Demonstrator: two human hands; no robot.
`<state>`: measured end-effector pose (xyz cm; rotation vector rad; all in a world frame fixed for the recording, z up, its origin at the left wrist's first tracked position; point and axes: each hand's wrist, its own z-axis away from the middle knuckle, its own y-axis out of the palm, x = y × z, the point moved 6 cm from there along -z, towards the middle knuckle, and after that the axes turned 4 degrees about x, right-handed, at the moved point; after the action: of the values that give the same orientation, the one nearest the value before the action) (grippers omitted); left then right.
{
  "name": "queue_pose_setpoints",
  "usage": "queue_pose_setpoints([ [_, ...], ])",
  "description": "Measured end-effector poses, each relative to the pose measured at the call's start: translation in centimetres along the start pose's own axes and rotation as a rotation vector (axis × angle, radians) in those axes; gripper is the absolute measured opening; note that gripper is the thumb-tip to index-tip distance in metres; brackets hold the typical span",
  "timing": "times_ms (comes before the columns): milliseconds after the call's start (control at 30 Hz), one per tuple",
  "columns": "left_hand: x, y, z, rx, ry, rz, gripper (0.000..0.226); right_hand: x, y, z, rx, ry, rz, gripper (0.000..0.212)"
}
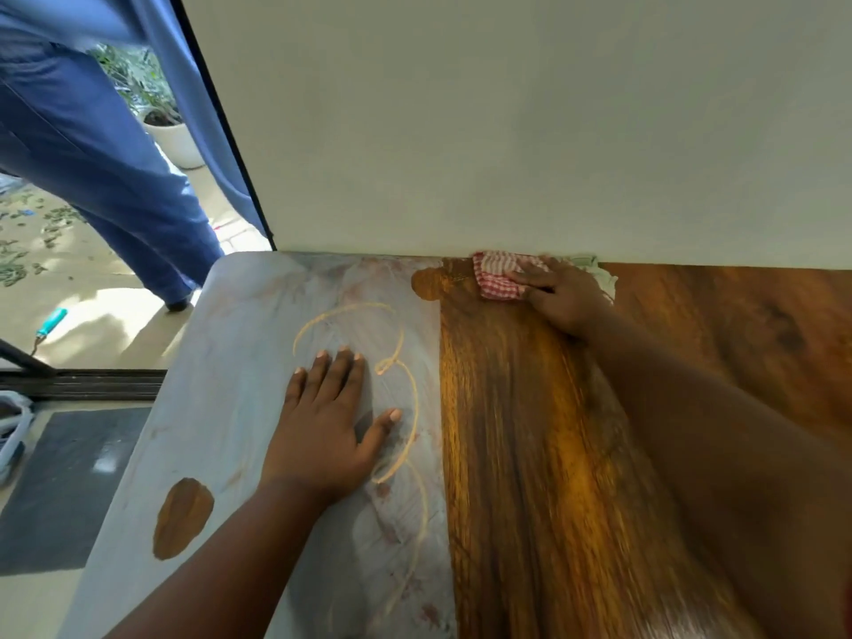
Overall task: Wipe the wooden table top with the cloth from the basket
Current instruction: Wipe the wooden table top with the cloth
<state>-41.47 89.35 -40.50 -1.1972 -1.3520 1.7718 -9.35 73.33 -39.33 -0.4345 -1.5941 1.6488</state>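
- A right hand presses a red-and-white checked cloth flat against the wooden counter at its far edge, where the top meets a pale wall; the fingers lie fairly straight over the fabric, pushing it and not bunching it.
- The cloth's free end sticks out at about 9 o'clock from that hand, toward a dusty, grey-filmed strip that covers the counter's left part; a paler fold of cloth shows past the hand at about 2 o'clock.
- The left hand rests open, fingers spread, palm down on the filmed strip, holding nothing; it sits at roughly 7 o'clock from the cloth, well apart from it.
- The right hand is the one on the cloth, so a wipe to the left or toward the body appears to be the likely next stroke, as the unwiped film lies that way.
- How much cloth lies under the palm is hidden.
- The basket is not in view, and the counter's right and near edges are cut off.
- A person in blue trousers stands at 10 o'clock, only partly in frame.
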Motion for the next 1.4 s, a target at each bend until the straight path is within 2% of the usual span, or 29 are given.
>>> queue_pose_setpoints([
  [133,-0.1,-0.1,0.1,0.002,-0.003,0.005,0.089,4.5,1.5,0.0,-0.014,0.059,0.08,0.045],
  [333,0.0,0.2,0.2,0.0,-0.017,0.018,0.087,15.6,4.1,-2.3,0.083,-0.134,0.086,0.045],
  [400,0.0,0.3,0.0,0.005,-0.019,0.0,0.086,17.3,4.6,-3.0,0.076,-0.148,0.106,0.045],
  [667,-0.1,0.1,0.1,0.004,-0.028,-0.002,0.086,20.5,5.4,-3.6,0.074,-0.241,0.137,0.046],
  [1033,0.1,0.1,0.0,-0.061,-0.025,0.046,0.086,20.0,6.0,-3.2,0.036,-0.327,0.151,0.047],
  [1267,0.1,0.0,0.2,-0.159,-0.001,0.07,0.091,20.2,6.6,0.8,0.062,-0.338,0.198,0.047],
  [1400,-0.1,-0.6,0.8,-0.144,-0.007,0.07,0.089,20.7,7.1,5.6,0.07,-0.331,0.261,0.049],
])
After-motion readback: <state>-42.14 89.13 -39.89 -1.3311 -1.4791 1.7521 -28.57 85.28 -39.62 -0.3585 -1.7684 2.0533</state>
